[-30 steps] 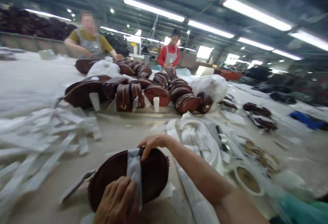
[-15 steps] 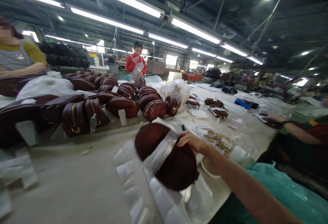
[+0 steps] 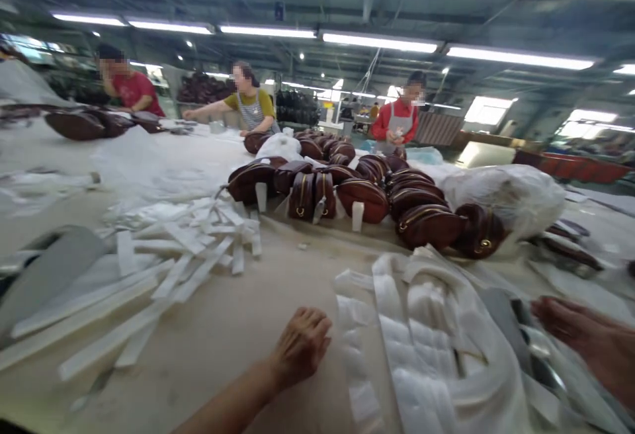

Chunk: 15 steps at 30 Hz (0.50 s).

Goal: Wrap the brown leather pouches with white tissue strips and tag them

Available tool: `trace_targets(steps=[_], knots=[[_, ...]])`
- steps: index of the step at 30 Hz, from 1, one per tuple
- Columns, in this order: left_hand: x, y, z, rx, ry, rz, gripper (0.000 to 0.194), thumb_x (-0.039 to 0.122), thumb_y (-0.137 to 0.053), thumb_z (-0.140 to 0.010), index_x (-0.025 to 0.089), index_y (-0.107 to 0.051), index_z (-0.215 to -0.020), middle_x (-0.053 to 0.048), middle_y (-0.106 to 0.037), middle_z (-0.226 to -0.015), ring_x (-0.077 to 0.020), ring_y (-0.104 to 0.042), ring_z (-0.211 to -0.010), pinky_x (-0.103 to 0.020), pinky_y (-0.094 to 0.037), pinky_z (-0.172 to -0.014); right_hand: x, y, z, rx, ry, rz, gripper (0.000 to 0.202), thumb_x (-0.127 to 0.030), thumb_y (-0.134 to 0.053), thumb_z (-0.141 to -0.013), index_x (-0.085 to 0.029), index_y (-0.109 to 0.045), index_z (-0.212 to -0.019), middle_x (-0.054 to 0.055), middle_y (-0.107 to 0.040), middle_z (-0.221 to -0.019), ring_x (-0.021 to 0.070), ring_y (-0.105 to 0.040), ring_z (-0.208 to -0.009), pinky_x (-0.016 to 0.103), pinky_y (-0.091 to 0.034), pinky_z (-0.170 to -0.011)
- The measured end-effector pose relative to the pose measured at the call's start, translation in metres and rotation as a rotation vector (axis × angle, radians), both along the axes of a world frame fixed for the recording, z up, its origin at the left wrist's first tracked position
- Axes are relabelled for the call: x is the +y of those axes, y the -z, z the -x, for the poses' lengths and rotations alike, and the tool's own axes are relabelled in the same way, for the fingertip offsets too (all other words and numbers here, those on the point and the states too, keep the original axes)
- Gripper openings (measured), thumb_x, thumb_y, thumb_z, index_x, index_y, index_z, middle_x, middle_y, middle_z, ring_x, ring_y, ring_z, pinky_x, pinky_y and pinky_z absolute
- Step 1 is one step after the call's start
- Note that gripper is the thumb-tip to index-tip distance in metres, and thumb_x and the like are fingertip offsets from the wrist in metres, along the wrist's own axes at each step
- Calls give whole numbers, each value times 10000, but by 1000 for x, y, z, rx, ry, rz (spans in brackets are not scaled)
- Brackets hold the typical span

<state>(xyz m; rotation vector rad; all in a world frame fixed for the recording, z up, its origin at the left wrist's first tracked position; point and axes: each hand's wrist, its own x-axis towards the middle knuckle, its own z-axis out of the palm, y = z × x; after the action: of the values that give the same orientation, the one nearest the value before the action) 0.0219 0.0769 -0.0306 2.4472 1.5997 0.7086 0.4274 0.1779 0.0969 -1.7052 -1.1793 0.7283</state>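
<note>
My left hand (image 3: 301, 347) rests low over the bare tabletop (image 3: 223, 328), its fingers curled in and nothing visible in them. At the right edge my right hand (image 3: 585, 345) is blurred, fingers stretched out to the left, holding nothing that I can see. It is close to a grey curved object (image 3: 506, 325) with dark and shiny parts, whose kind is unclear. Between the hands lies a heap of white translucent wrapping (image 3: 426, 341). Behind it stand rows of dark brown zippered bags (image 3: 429, 225), some with white tags hanging.
White strips (image 3: 183, 249) lie piled at the left, beside another grey object (image 3: 64, 275). A bundle in clear plastic (image 3: 506, 196) stands at the right. Across the table are co-workers: one in yellow sleeves (image 3: 253, 106), one in red sleeves (image 3: 397, 123), one in a red shirt (image 3: 131, 90).
The view has swung left. The brown bag that my right hand held is no longer in that hand, and the hand is now at the right edge. My left hand has come into view.
</note>
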Motion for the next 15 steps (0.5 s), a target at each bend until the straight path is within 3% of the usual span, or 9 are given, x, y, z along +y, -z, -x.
trace_targets(steps=[2, 5, 8, 11, 15], knots=[[20, 7, -5, -19, -71, 46, 99, 111, -554, -782, 173, -556, -858, -39, -606, -896, -196, -547, -842, -332, -440, -781, 24, 15, 55, -40, -153, 26, 326, -446, -620, -469, -231, -609, -715, 111, -687, -765, 265, -655, -692, 413, -545, -657], [41, 15, -9, -62, -165, 40, 136, 58, -521, -773, 166, -545, -852, -36, -597, -866, -183, -540, -833, -296, -445, -756, 67, 32, 141, -145, -369, -16, 376, -474, -585, -592, -185, -658, -820, 101, -701, -846, 244, -666, -759, 381, -551, -695], [51, 27, -10, -117, -188, 25, 167, 32, -533, -736, 176, -525, -820, -23, -590, -846, -171, -533, -814, -272, -439, -727, 127, 44, 207, -323, -453, -106, 333, -378, -554, -654, -165, -661, -887, 100, -689, -892, 245, -649, -834, 405, -517, -800], [59, 54, -11, -134, -163, -122, 173, 92, -605, -685, 187, -498, -782, -16, -576, -783, -172, -518, -738, -269, -413, -652, 197, 47, 248, -499, -436, -196, 356, -253, -549, -659, -136, -639, -983, 141, -643, -1037, 276, -580, -1020, 442, -425, -946], [70, 89, -16, -30, -215, -434, 161, 156, -629, -705, 199, -474, -719, -7, -496, -611, -159, -459, -590, -275, -313, -522, 276, 38, 271, -698, -402, -262, 495, -186, -542, -672, -93, -556, -1158, 192, -526, -1230, 316, -438, -1200, 466, -347, -1013]])
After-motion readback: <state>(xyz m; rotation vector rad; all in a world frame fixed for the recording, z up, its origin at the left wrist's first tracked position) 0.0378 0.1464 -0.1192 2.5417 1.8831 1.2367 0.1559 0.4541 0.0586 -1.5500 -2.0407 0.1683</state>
